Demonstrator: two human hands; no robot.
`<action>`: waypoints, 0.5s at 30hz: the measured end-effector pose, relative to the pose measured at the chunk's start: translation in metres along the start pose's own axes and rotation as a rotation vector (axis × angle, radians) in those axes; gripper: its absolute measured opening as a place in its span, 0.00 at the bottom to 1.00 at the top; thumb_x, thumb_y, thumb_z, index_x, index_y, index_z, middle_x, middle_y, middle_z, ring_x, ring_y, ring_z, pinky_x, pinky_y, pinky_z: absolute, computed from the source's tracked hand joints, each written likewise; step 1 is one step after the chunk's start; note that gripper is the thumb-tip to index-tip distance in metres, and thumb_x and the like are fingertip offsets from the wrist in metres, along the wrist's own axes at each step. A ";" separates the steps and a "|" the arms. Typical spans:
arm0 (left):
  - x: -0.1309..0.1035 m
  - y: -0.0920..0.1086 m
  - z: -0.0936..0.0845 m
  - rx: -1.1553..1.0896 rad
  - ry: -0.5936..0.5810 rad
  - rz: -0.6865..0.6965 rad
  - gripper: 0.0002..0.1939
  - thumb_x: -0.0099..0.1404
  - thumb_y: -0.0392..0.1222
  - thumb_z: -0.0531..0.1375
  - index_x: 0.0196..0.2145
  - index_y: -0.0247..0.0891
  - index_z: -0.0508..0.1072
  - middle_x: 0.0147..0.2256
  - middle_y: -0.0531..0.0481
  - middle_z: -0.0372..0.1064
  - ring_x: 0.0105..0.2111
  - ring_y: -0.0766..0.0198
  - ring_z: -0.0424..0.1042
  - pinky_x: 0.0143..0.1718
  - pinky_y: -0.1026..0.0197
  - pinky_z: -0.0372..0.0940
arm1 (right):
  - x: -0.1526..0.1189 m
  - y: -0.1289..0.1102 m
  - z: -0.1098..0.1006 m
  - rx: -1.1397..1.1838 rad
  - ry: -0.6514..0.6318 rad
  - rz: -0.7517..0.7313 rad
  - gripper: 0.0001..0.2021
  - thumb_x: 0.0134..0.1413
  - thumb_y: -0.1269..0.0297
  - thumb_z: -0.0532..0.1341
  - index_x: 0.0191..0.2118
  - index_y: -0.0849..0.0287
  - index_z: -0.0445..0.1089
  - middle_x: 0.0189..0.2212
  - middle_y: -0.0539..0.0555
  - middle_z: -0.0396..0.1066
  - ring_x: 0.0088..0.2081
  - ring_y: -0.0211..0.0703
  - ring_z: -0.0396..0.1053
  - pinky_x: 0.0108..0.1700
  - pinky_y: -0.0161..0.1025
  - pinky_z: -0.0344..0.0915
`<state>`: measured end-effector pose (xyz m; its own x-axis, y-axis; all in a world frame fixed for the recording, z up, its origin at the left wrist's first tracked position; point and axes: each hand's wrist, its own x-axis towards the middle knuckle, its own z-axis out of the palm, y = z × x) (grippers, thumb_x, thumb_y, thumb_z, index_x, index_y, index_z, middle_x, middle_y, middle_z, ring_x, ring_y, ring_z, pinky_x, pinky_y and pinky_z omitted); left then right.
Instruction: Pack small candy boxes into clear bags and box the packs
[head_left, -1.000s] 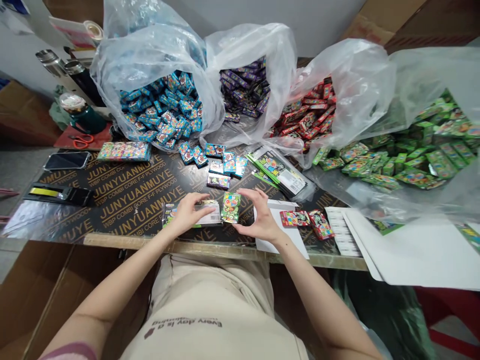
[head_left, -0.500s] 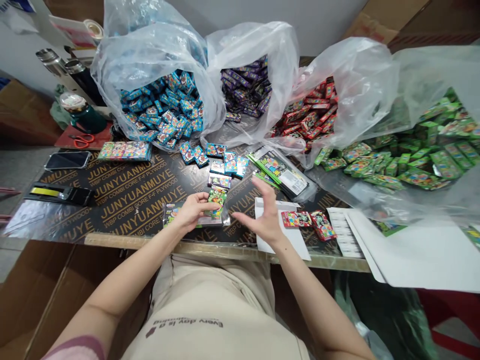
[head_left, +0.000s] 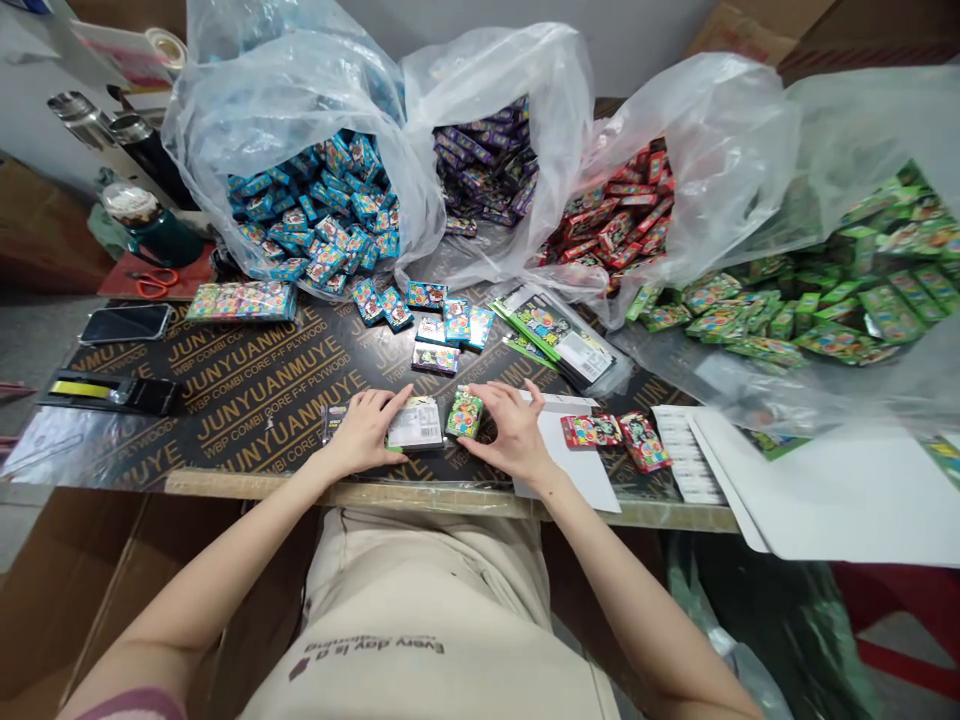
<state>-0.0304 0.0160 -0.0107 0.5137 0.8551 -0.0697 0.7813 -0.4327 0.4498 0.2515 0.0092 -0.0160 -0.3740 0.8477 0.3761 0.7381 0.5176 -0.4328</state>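
My left hand [head_left: 366, 432] spans a small stack of flat plastic packets [head_left: 421, 428] on the table, fingers along the far edge and thumb at the near edge. A barcode label shows on the top packet. Just right of the stack, my right hand [head_left: 514, 432] pinches a small green printed box [head_left: 464, 412] between thumb and fingertips. Beyond the hands lies a purple-and-white box [head_left: 436, 358], with several blue boxes [head_left: 457, 320] behind it. Two red boxes [head_left: 643, 442] sit to the right of my right hand, one partly over white paper [head_left: 577, 465].
Clear plastic bags hold blue boxes [head_left: 322, 210], purple boxes [head_left: 487, 165], red boxes [head_left: 619, 215] and green boxes [head_left: 787, 310]. More flat packets [head_left: 566, 340] lie mid-table. At left are a phone [head_left: 126, 323], a black stapler-like tool [head_left: 109, 391] and scissors [head_left: 154, 282].
The green box has passed from my left hand to my right, which closed on it and moved slightly left. My left hand now grips the packet stack. The view shifted slightly.
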 end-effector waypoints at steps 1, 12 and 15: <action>-0.001 -0.002 0.004 0.024 0.001 0.008 0.57 0.45 0.50 0.71 0.67 0.39 0.47 0.51 0.39 0.64 0.51 0.45 0.63 0.54 0.44 0.56 | -0.002 0.000 0.003 0.052 -0.047 0.009 0.33 0.45 0.55 0.67 0.58 0.53 0.59 0.50 0.58 0.72 0.52 0.56 0.68 0.63 0.59 0.38; 0.009 0.031 0.000 -0.261 0.206 -0.026 0.55 0.45 0.45 0.70 0.66 0.43 0.48 0.49 0.45 0.57 0.48 0.52 0.64 0.52 0.50 0.62 | 0.029 -0.014 -0.013 0.793 -0.128 0.097 0.41 0.49 0.54 0.68 0.65 0.44 0.47 0.62 0.57 0.60 0.64 0.53 0.56 0.65 0.57 0.48; 0.019 0.046 0.002 -0.396 0.467 -0.165 0.59 0.41 0.47 0.73 0.66 0.44 0.50 0.48 0.45 0.56 0.50 0.52 0.63 0.53 0.50 0.62 | 0.041 -0.038 -0.020 0.772 0.209 0.312 0.39 0.51 0.56 0.67 0.65 0.44 0.47 0.61 0.56 0.61 0.65 0.52 0.53 0.66 0.57 0.45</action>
<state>0.0162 0.0112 0.0067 0.1191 0.9746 0.1896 0.6002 -0.2228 0.7682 0.2192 0.0218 0.0324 -0.0505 0.9650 0.2572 0.1725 0.2621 -0.9495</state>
